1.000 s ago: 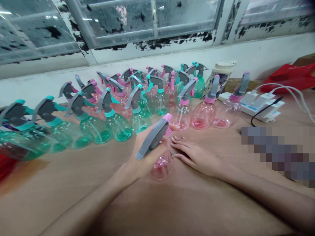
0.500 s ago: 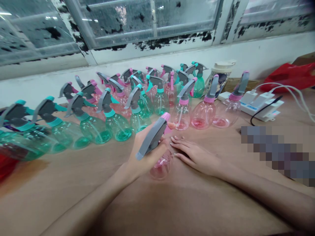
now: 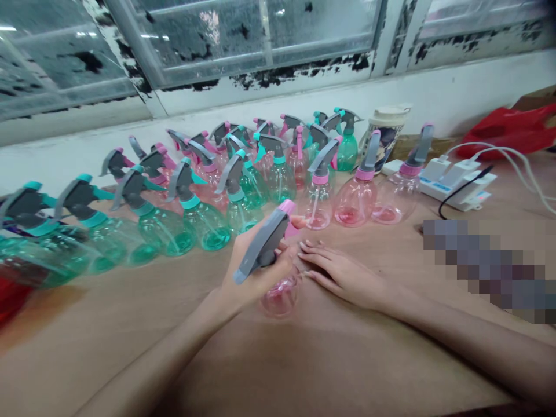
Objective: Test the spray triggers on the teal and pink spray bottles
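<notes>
My left hand (image 3: 248,263) is closed around the neck of a pink spray bottle (image 3: 280,296), under its grey sprayer head with a pink nozzle. The bottle stands on the wooden table, and my fingers hide its collar. Just right of it my right hand (image 3: 341,269) lies with fingers stretched out; the fingertips come close to the bottle, and I cannot tell whether they touch it. Beyond my hands stand a small pink spray bottle (image 3: 318,208), another pink spray bottle (image 3: 357,200) and a green spray bottle (image 3: 208,223).
Several more green and pink spray bottles fill the back and left of the table. A patterned cup (image 3: 386,136), a white power strip (image 3: 456,185) with cables and a red plastic bag (image 3: 506,133) are at the right. Windows line the wall behind.
The whole view has shifted slightly, with everything a little further left. My left hand keeps its hold on the pink spray bottle, and my right hand stays flat beside it.
</notes>
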